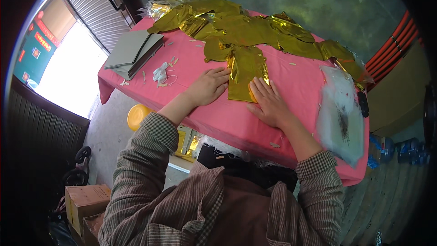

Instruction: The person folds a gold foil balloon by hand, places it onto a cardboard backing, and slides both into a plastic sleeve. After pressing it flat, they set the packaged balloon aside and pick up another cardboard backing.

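A flat gold foil piece (246,74), resembling an uninflated foil balloon, lies on a pink tablecloth (291,82) in front of me. My left hand (209,86) rests on the cloth with its fingertips at the foil's left edge. Over the lower right edge lies my right hand (268,102), palm down, fingers stretched out and touching the foil. Neither hand grips anything. The foil's far end meets a long, overlapping row of similar gold foil pieces (248,29) across the back of the table.
Grey boards (129,52) are stacked at the table's left, beside a white string bundle (160,73) and small pale slips. Clear plastic bags (339,105) lie on the right. Around the table are a yellow stool (137,117), a cardboard box (86,198) and blue bottles (406,150).
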The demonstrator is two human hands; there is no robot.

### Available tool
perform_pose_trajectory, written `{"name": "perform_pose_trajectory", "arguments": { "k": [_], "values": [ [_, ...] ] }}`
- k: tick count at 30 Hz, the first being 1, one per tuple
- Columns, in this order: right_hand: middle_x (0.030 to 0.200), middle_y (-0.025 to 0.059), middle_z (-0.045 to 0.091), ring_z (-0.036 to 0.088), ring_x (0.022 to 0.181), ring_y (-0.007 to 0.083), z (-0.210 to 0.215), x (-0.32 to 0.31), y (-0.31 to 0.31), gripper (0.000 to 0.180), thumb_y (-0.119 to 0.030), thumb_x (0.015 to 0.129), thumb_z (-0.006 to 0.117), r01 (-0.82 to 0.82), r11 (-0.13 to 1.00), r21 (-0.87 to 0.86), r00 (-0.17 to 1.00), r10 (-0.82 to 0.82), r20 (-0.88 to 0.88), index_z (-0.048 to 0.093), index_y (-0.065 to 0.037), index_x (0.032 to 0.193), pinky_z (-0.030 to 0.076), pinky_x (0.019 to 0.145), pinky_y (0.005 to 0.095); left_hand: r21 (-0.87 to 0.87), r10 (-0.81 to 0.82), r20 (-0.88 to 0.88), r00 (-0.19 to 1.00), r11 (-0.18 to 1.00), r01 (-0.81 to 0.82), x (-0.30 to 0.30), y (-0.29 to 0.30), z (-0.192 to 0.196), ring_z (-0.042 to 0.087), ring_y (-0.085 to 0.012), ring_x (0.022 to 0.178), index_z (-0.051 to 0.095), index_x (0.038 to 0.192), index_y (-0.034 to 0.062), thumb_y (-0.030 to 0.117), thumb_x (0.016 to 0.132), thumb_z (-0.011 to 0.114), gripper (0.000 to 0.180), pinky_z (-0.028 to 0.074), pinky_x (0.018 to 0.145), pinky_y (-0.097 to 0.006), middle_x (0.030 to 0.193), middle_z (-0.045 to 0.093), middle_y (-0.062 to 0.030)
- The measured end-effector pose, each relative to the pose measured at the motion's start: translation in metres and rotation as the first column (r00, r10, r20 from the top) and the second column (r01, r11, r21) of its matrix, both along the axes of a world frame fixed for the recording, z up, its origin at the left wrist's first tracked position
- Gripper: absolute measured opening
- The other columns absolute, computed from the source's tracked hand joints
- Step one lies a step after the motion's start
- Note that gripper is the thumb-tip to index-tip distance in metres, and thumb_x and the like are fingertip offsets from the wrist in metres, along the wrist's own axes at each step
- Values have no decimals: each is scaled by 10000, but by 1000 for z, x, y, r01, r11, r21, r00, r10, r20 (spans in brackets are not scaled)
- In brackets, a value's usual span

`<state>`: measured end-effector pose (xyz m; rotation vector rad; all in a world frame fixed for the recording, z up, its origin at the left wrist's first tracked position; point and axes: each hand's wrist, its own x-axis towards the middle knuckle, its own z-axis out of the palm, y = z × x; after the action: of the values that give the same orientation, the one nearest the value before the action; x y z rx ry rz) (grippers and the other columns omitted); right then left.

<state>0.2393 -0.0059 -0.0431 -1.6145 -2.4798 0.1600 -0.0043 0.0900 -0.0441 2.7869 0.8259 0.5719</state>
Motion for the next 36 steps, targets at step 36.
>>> {"name": "perform_pose_trajectory", "arguments": {
  "k": [36],
  "values": [
    [1514, 179, 166, 115, 1414, 314, 5, 12, 11, 732, -535, 944, 331, -114, 983, -142, 992, 103, -79, 182, -29, 1452, 86, 1151, 404, -7, 493, 80, 867, 870, -494, 36, 12, -11, 455, -327, 1111, 503, 1137, 36, 345, 812, 644, 470, 380, 939, -426, 1150, 494, -150]
  ]
}}
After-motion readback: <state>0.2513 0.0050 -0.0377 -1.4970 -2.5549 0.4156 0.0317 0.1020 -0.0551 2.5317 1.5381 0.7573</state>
